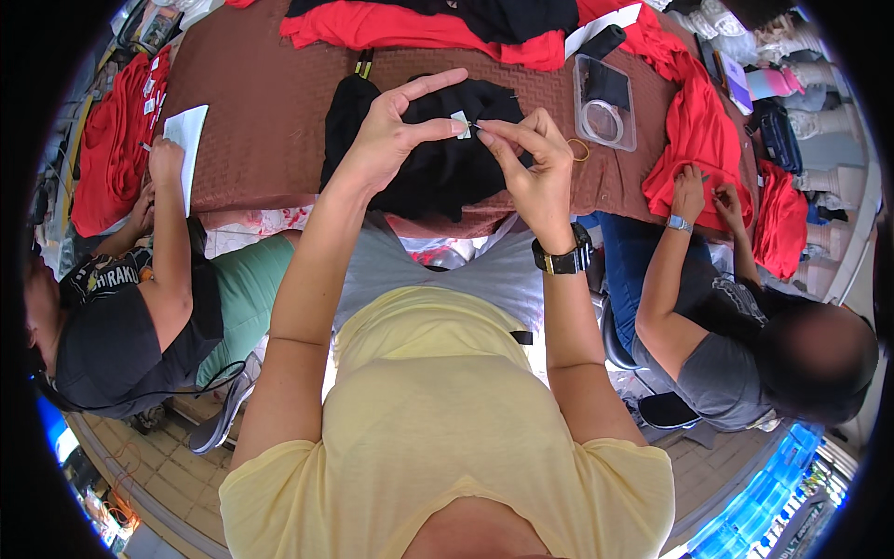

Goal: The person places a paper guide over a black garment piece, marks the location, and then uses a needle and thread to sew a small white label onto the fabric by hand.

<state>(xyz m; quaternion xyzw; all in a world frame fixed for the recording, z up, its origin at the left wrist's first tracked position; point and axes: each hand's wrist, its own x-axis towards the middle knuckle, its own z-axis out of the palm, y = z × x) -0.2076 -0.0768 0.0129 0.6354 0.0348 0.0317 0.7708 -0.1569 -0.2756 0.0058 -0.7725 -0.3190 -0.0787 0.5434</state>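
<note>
My left hand (391,130) pinches a small white label (460,124) over the black garment (438,168) at the near edge of the brown tabletop (270,112). My right hand (531,163) fingers close on a thin needle. I judge the needle could slip and prick the thumb.

Both hands raised together, left hand (391,130) and right hand (531,158) fingertips pinched.
</note>
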